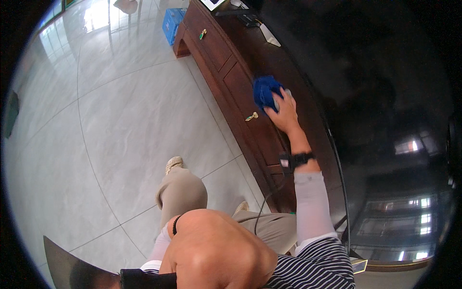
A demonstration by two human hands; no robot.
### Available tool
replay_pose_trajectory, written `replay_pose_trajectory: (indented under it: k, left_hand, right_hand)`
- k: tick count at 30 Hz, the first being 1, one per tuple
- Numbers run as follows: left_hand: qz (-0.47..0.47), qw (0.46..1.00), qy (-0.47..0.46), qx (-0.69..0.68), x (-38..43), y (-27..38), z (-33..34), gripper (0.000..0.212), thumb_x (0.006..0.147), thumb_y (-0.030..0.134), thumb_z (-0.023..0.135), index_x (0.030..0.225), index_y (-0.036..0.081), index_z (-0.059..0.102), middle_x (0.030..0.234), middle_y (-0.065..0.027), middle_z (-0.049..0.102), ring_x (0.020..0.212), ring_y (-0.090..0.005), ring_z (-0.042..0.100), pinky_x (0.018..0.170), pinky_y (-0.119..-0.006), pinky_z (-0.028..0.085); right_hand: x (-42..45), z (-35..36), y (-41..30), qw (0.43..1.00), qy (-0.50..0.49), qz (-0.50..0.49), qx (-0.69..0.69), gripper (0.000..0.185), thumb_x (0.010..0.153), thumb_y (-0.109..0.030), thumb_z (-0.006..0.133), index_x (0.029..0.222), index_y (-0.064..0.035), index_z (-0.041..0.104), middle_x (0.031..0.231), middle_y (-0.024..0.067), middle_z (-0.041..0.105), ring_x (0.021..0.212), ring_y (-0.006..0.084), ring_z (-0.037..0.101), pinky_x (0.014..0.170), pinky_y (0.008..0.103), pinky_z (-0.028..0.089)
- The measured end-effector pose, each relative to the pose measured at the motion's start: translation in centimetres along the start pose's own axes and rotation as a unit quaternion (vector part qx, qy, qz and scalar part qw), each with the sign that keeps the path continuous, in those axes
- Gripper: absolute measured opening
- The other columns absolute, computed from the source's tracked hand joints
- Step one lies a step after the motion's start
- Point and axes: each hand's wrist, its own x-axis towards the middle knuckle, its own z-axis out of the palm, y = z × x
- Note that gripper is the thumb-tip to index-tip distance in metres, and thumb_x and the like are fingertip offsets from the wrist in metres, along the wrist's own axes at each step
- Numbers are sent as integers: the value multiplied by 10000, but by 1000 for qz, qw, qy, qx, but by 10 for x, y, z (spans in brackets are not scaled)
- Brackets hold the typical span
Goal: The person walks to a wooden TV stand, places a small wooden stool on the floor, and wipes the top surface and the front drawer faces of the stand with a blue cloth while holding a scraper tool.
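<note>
My right hand (286, 110) reaches forward over the dark wooden cabinet and is closed on a bunched blue cloth (266, 93). A small whitish part shows beneath and beside the fingers; what it is I cannot tell. A black strap with a small module (288, 162) is around that wrist, and a thin cable hangs near it. My left hand (220, 249) is very near the camera at the bottom, its back towards the view and its fingers hidden. A thin black band circles its wrist. Whether it holds anything does not show.
The dark wooden cabinet (234, 77) has drawers with brass-coloured and green pulls. A big glossy black television screen (375, 108) stands along its right side. A white object (270, 35) and dark items lie at its far end. A blue box (174, 25) stands on the tiled floor (144, 108).
</note>
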Motion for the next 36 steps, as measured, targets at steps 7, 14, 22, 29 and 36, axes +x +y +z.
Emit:
replay_pose_trajectory:
  k: [7, 14, 22, 29, 36]
  left_hand:
    - [11, 996, -63, -63, 48, 9, 10, 375, 898, 212, 587, 570, 43, 525, 502, -1, 442, 365, -96, 430, 325, -243, 304]
    - [15, 999, -34, -27, 18, 14, 9, 387, 795, 270, 619, 511, 132, 394, 478, -40, 405, 379, -207, 451, 345, -338, 250]
    - [-10, 997, 75, 19, 18, 23, 8, 391, 740, 257, 659, 484, 118, 399, 446, -43, 395, 355, -213, 456, 334, -339, 240]
    - [4, 998, 34, -43, 43, 13, -18, 328, 886, 195, 605, 614, 16, 560, 489, -18, 449, 358, -113, 435, 325, -241, 314]
    - [22, 992, 103, -70, 40, 6, -6, 328, 887, 177, 601, 611, 6, 553, 497, -25, 474, 367, -118, 463, 327, -243, 337]
  right_hand:
    - [-185, -41, 13, 990, 15, 126, -63, 576, 706, -262, 669, 1237, -95, 519, 1430, 156, 311, 1278, 425, 283, 1057, 486, 268]
    - [-221, -40, 24, 972, 1, 213, -98, 657, 702, -305, 655, 1290, -82, 467, 1454, 150, 272, 1317, 430, 219, 1089, 503, 199]
    - [-36, -2, -1, 988, -46, 121, -88, 738, 704, -393, 636, 1323, -46, 434, 1442, 232, 246, 1327, 426, 194, 1103, 479, 157]
    - [129, 29, -43, 984, -70, 146, -78, 752, 744, -437, 591, 1399, -164, 342, 1478, 163, 205, 1343, 437, 152, 1060, 570, 218]
    - [111, 27, -42, 996, -25, 48, -74, 701, 752, -369, 622, 1369, -136, 383, 1461, 164, 248, 1335, 404, 207, 1084, 492, 223]
